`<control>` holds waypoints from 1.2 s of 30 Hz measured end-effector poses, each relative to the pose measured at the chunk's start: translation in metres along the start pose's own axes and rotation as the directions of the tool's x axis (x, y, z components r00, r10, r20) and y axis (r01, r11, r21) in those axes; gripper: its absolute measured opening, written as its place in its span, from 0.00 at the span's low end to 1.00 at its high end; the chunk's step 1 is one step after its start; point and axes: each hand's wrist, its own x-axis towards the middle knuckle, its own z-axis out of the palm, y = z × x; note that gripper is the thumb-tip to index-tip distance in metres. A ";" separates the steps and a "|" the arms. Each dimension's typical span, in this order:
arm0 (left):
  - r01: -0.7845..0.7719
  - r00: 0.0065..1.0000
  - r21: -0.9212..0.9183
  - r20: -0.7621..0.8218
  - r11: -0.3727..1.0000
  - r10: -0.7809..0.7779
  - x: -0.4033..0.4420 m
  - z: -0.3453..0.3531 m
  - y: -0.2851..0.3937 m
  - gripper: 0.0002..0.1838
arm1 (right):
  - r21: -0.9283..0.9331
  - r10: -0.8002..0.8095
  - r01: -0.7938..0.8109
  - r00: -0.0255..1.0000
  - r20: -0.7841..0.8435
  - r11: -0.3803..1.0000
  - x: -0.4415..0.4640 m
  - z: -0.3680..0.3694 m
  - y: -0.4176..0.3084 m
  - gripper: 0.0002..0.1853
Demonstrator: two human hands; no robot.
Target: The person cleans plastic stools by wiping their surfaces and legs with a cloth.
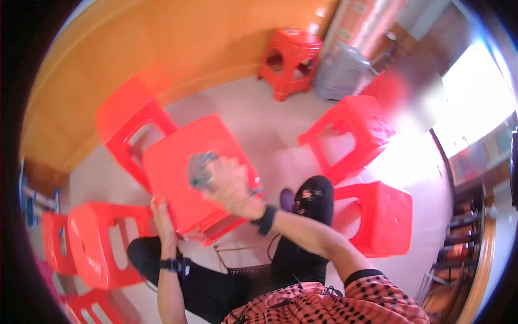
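A red plastic stool (183, 156) stands tilted in front of my knees, its seat turned toward me. My right hand (229, 181), smeared by motion, presses a grey cloth (201, 170) against the seat. The cloth is bunched under and beside the fingers. On the near left side, my left hand (164, 220) grips the stool's edge, with its fingers along the side. Both wrists wear dark bands.
More red stools lie or stand around: one behind (129, 108), one at left (97, 245), two at right (350, 129) (386, 218). A stacked red stool (291, 62) and a grey suitcase (341, 70) stand by the wooden wall (178, 43). A rack (458, 237) stands far right.
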 end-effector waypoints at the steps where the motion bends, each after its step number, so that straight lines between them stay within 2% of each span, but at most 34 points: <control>1: 0.044 0.999 -0.045 0.023 0.998 -0.043 0.011 -0.010 -0.015 0.21 | 0.033 -0.045 0.045 0.999 0.008 0.998 -0.011 0.007 -0.015 0.33; 3: 0.028 0.999 -0.142 0.030 0.989 -0.024 0.013 -0.012 -0.023 0.25 | 0.175 -0.179 0.180 0.984 -0.020 0.968 -0.025 0.014 -0.039 0.35; 5: 0.080 0.992 -0.177 0.111 0.981 -0.061 0.021 -0.027 -0.037 0.26 | 0.267 -0.272 0.246 0.960 0.065 0.932 -0.028 0.015 -0.052 0.36; 6: 0.086 0.989 -0.175 0.135 0.981 -0.063 0.029 -0.035 -0.045 0.26 | 0.257 -0.251 0.229 0.966 0.059 0.939 -0.023 0.018 -0.048 0.36; 8: 0.071 0.986 -0.111 0.157 0.991 -0.053 0.041 -0.042 -0.059 0.25 | 0.346 -0.385 0.329 0.917 0.106 0.879 -0.010 0.022 -0.028 0.36; 9: 0.073 0.985 -0.117 0.166 0.990 -0.053 0.039 -0.038 -0.055 0.25 | 0.337 -0.379 0.325 0.919 0.107 0.884 -0.005 0.019 -0.017 0.36; 11: 0.080 0.995 0.045 0.064 0.996 -0.083 0.033 -0.030 -0.037 0.24 | 0.186 -0.363 0.341 0.926 0.103 0.922 0.011 0.009 0.006 0.35; 13: 0.099 0.992 0.043 0.075 0.994 -0.102 0.032 -0.024 -0.030 0.27 | 0.087 -0.229 0.220 0.968 0.102 0.972 0.037 0.006 0.035 0.35; 14: 0.163 0.982 -0.018 0.095 0.986 -0.161 0.027 -0.021 -0.021 0.28 | 0.075 -0.227 0.219 0.968 0.108 0.973 0.050 0.004 0.049 0.35; 15: 0.227 0.969 -0.076 0.118 0.971 -0.217 0.022 -0.017 -0.012 0.28 | 0.065 -0.117 0.110 0.987 0.112 0.992 0.064 0.002 0.063 0.35; 16: 0.212 0.970 -0.100 0.143 0.972 -0.197 0.018 -0.013 -0.008 0.29 | 0.055 -0.008 0.001 0.993 0.115 0.998 0.075 0.000 0.071 0.35; 17: 0.217 0.969 -0.107 0.143 0.970 -0.201 0.017 -0.012 -0.008 0.29 | 0.048 -0.008 0.002 0.993 0.120 0.999 0.086 0.002 0.074 0.35; 19: 0.138 0.990 0.121 -0.002 0.983 -0.138 0.017 -0.013 -0.011 0.31 | 0.087 0.076 -0.080 0.996 0.053 0.993 0.111 0.014 0.072 0.33; 22: 0.075 0.995 0.213 0.045 0.974 -0.087 0.022 -0.016 -0.014 0.33 | 0.012 0.116 -0.118 0.990 0.079 0.993 0.149 0.034 0.049 0.33; 25: 0.045 0.997 0.246 0.053 0.968 -0.060 0.017 -0.007 -0.003 0.31 | 0.097 0.161 -0.160 0.987 0.000 0.982 0.166 0.060 0.014 0.33; 28: -0.028 1.000 0.295 0.018 0.955 0.024 0.020 -0.010 -0.017 0.27 | 0.156 0.079 -0.081 0.997 0.020 0.984 0.169 0.078 -0.015 0.33; 30: -0.122 0.988 0.270 0.121 0.955 0.092 0.019 -0.013 -0.018 0.25 | 0.205 -0.015 0.014 1.000 0.007 0.979 0.159 0.085 -0.029 0.33; 32: 0.010 0.995 0.133 0.097 0.991 -0.023 0.019 -0.015 -0.023 0.24 | 0.259 -0.109 0.104 0.994 0.006 0.960 0.141 0.087 -0.042 0.33; 33: 0.005 0.999 0.154 0.042 0.988 -0.012 0.016 -0.012 -0.020 0.24 | 0.292 -0.138 0.123 0.990 0.030 0.948 0.132 0.085 -0.047 0.33; 36: -0.039 0.999 0.013 0.006 0.999 0.039 0.013 -0.001 -0.012 0.20 | 0.347 -0.275 0.225 0.956 0.101 0.910 0.097 0.080 -0.065 0.33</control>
